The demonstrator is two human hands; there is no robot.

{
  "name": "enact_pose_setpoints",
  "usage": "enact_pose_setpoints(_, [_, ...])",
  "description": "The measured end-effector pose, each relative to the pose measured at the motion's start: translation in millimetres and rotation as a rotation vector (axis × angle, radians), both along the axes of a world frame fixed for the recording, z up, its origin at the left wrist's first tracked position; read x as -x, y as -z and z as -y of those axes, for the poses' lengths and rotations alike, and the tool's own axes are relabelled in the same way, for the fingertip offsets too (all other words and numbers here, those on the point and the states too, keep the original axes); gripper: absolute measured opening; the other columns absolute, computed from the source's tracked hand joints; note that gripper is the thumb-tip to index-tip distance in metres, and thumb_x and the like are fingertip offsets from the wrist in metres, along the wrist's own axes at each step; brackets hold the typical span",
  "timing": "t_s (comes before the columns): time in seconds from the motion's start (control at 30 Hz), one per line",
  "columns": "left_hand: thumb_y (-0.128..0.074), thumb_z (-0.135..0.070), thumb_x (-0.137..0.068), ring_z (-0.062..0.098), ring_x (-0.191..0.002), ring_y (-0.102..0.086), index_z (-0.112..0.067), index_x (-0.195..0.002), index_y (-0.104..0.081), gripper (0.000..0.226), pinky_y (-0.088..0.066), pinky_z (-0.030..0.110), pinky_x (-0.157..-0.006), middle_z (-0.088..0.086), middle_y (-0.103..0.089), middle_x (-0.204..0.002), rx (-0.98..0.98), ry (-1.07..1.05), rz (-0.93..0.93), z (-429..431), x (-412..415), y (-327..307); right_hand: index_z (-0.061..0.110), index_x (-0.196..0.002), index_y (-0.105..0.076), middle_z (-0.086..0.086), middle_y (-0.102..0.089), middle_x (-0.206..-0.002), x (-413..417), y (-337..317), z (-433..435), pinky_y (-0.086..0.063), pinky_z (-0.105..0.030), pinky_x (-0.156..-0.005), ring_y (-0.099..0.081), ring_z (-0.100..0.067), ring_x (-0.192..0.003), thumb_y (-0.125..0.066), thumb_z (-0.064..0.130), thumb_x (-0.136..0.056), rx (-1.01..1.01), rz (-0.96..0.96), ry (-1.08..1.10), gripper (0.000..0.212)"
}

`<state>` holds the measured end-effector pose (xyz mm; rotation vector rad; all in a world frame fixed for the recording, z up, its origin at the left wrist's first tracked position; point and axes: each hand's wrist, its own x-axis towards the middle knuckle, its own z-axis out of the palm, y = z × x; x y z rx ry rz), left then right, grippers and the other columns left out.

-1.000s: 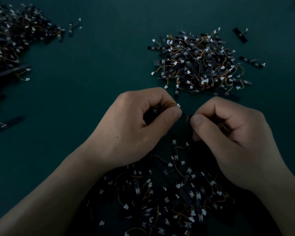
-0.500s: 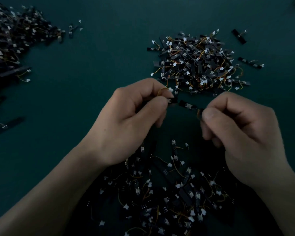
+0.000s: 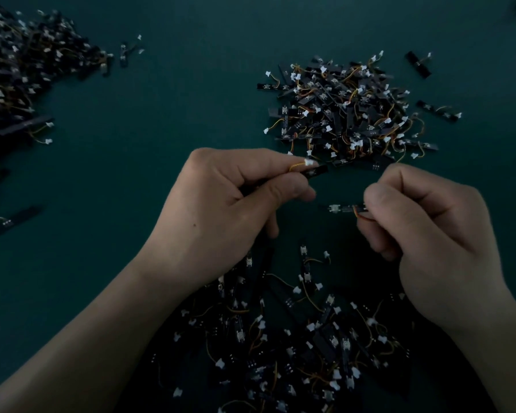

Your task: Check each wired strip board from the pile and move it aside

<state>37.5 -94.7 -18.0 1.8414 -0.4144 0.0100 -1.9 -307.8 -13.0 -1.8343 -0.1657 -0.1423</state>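
A board with an orange wire and white plug is pinched by the curled fingers and thumb of the left hand, just in front of the far pile. A second board is gripped at its wired end by the curled fingers of the right hand, apart from the first. The view is filled by a dimly lit dark green mat. A near pile is spread between the wrists, and a left pile at the far left edge

A dark teal tabletop — matte, evenly coloured, dimly lit.
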Motion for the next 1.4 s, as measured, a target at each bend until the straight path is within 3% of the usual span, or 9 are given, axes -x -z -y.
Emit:
enact_pose_setpoints(0.2, [-0.06, -0.003, -0.104, 0.014, -0.065, -0.072, -0.024, -0.134, -0.067, 0.037, -0.056, 0.018, -0.067, -0.019, -0.078, -0.099, -0.055, 0.016, 0.011, 0.0, -2.0, 0.5, 0.007, -0.068, -0.053, -0.009, -0.048, -0.057, -0.9, -0.7, 0.1, -0.033, -0.02, -0.048, -0.039, -0.01, -0.049, -0.053, 0.028, -0.095, 0.005, -0.022, -0.025, 0.034])
enact_pose_setpoints(0.4, [-0.064, -0.012, -0.103, 0.011, -0.063, -0.072, -0.025, -0.112, -0.065, 0.017, -0.057, 0.022, -0.062, -0.018, -0.08, -0.096, -0.005, -0.024, -0.038, 1.3, -0.5, -0.9, 0.009, -0.062, -0.05, -0.009, -0.044, -0.053, -0.1, -1.0, 2.0, -0.03, -0.027, -0.044, -0.036, -0.017, -0.047, -0.054, 0.026, -0.089, 0.039, -0.02, -0.049, 0.032])
enact_pose_setpoints(0.5, [-0.069, -0.024, -0.101, 0.009, -0.072, -0.068, -0.03, -0.101, -0.072, 0.007, -0.053, 0.019, -0.065, -0.016, -0.078, -0.091, -0.011, -0.141, 0.067, 1.7, -3.3, -1.5, 0.021, -0.098, -0.072, -0.001, -0.067, -0.07, -0.1, -0.5, 1.1, -0.039, -0.025, -0.044, -0.046, -0.014, -0.045, -0.053, 0.029, -0.104, 0.013, 0.028, 0.055, 0.021])
enact_pose_setpoints(0.63, [-0.073, -0.034, -0.098, 0.007, -0.06, -0.056, -0.035, -0.089, -0.077, 0.009, -0.044, 0.014, -0.058, -0.007, -0.071, -0.075, 0.054, -0.304, 0.052, -4.8, -8.0, -1.7, 0.02, -0.149, -0.054, 0.011, -0.077, -0.1, -0.4, 3.2, 4.6, -0.049, -0.018, -0.051, -0.055, -0.012, -0.049, -0.049, 0.03, -0.108, 0.072, 0.002, 0.073, 0.042])
enact_pose_setpoints(0.83, [-0.083, -0.036, -0.085, 0.025, -0.066, -0.066, -0.033, -0.088, -0.077, 0.008, -0.054, 0.032, -0.06, -0.006, -0.076, -0.081, 0.055, -0.104, 0.077, 1.0, -1.8, -6.4, 0.036, -0.123, -0.068, 0.006, -0.073, -0.087, 4.4, -0.8, -2.5, -0.045, -0.016, -0.047, -0.059, -0.01, -0.055, -0.065, 0.037, -0.097, 0.19, 0.014, 0.006, 0.026])
enact_pose_setpoints(1.0, [-0.08, -0.039, -0.088, 0.005, -0.066, -0.069, -0.028, -0.093, -0.076, 0.012, -0.052, 0.016, -0.06, -0.014, -0.077, -0.081, 0.017, -0.051, 0.059, 3.8, 2.4, -9.1, 0.028, -0.074, -0.065, 0.002, -0.062, -0.06, 4.1, 1.4, -2.1, -0.034, -0.014, -0.041, -0.051, -0.009, -0.044, -0.061, 0.039, -0.097, 0.272, 0.035, -0.02, 0.026])
enact_pose_setpoints(1.07, [-0.067, -0.034, -0.102, 0.008, -0.061, -0.062, -0.022, -0.092, -0.076, 0.018, -0.046, 0.019, -0.055, -0.006, -0.075, -0.079, -0.013, -0.14, 0.108, 2.0, 1.5, -9.9, 0.028, -0.082, -0.069, 0.007, -0.066, -0.064, 3.2, 2.9, -1.0, -0.035, -0.019, -0.04, -0.048, -0.009, -0.043, -0.057, 0.035, -0.102, 0.167, 0.043, 0.042, 0.024])
enact_pose_setpoints(1.2, [-0.056, -0.016, -0.101, 0.016, -0.046, -0.049, -0.012, -0.067, -0.068, 0.036, -0.034, 0.02, -0.044, 0.002, -0.06, -0.055, -0.103, -0.199, 0.117, 0.6, 3.8, -13.4, 0.02, -0.152, -0.05, 0.014, -0.078, -0.105, -1.3, 6.4, 2.4, -0.046, -0.013, -0.055, -0.067, -0.013, -0.062, -0.043, 0.035, -0.11, 0.057, -0.005, 0.142, 0.045])
enact_pose_setpoints(1.4, [-0.054, -0.022, -0.087, 0.026, -0.045, -0.042, -0.004, -0.057, -0.051, 0.035, -0.032, 0.036, -0.043, 0.005, -0.039, -0.047, -0.386, -0.131, 0.095, 0.6, 6.1, -12.1, 0.04, -0.125, -0.064, 0.017, -0.074, -0.107, 4.2, 2.7, -0.8, -0.056, -0.033, -0.078, -0.071, -0.012, -0.099, -0.043, 0.044, -0.104, 0.295, -0.03, -0.095, 0.03])
